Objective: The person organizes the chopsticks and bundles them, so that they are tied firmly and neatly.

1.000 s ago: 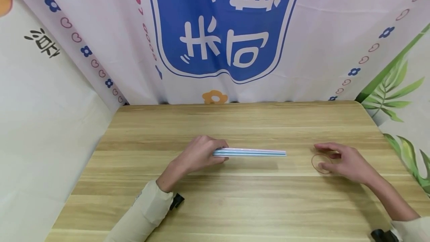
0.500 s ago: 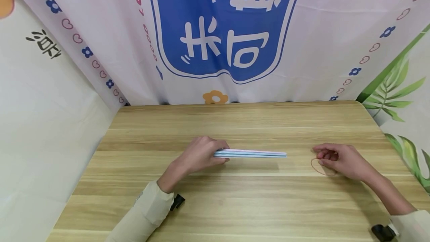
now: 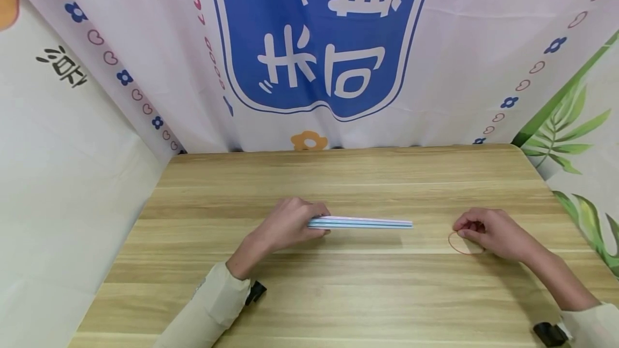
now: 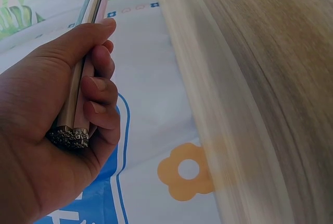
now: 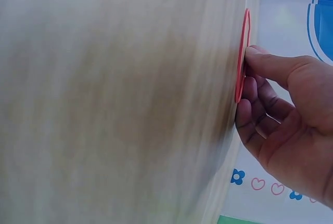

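- The left hand (image 3: 287, 224) has its grip closed around a bundle of thin sticks (image 3: 367, 223), blue and pinkish, with fingers and thumb wrapped near the left end.
- The bundle lies nearly level, parallel to the far edge of the bench (image 3: 338, 294); its shadow falls apart from it on the wood, so it is held above the surface.
- The right hand (image 3: 493, 235) has its grip pinched on a thin red loop (image 5: 240, 70) between thumb and fingertips; whether the loop's lower side touches the bench cannot be told.
- Between the sticks' right tips and the loop, a stretch of wood gives the two hands room to move towards each other.
- Wide wood also shows in front of both hands and behind them, up to the far edge, where a printed curtain (image 3: 450, 95) hangs.
- The right hand is nearer the bench's right edge, beside a leaf-printed sheet (image 3: 582, 149), than the left hand is to the left edge, beside a white sheet (image 3: 87, 192).
- The far corner on the right is rounded.
- A black clip (image 3: 255, 292) juts from the left sleeve (image 3: 203, 310), over the bench.
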`<state>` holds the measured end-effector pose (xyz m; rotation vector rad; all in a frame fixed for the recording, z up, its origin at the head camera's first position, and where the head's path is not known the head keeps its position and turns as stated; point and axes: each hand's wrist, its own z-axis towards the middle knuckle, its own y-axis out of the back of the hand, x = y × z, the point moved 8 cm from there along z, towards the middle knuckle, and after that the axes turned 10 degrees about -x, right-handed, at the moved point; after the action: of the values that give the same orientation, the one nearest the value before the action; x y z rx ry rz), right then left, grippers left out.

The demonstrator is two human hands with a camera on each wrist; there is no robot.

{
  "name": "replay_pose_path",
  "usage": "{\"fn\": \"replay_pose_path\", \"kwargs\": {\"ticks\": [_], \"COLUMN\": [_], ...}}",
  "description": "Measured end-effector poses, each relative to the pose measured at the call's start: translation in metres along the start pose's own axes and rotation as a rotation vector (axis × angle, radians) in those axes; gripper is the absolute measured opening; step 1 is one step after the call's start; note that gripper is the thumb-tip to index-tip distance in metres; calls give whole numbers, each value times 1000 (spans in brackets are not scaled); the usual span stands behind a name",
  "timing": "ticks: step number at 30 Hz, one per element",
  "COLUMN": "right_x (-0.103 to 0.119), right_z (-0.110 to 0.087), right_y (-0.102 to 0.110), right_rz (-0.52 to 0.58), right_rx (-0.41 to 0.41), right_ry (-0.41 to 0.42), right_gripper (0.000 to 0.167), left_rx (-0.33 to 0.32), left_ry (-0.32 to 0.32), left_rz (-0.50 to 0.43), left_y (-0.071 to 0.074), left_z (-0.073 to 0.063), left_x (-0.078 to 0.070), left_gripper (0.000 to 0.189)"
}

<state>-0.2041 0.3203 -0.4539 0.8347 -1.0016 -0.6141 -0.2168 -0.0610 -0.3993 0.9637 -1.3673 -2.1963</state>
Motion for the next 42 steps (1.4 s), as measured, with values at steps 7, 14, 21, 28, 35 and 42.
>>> {"fn": "replay_pose_path", "kwargs": {"ticks": [7,14,21,28,35,42], "right_x": [2,8,11,18,23,34], "right_z": [0,0,-2,-2,1,8], "right_y": [-2,-4,-1,5,5,4], "right_rz": [6,12,64,192,279,318], "right_rx": [28,60,71,29,19,-6], "right_ry": [4,0,-85,-106,-119,-129], "right_gripper": [22,19,14,11,12,11], "left_rx": [0,1,2,-4,-15,-14], "left_ry": [0,3,3,3,-6,-3], "left_rz": [-5,-9,-13,-9,-3,-11], "left_y": [0,1,1,1,1,2], "left_z": [-1,0,-1,-1,-1,-1], "left_x": [0,0,0,0,-1,-1], "left_gripper": [16,16,15,16,16,16]}}
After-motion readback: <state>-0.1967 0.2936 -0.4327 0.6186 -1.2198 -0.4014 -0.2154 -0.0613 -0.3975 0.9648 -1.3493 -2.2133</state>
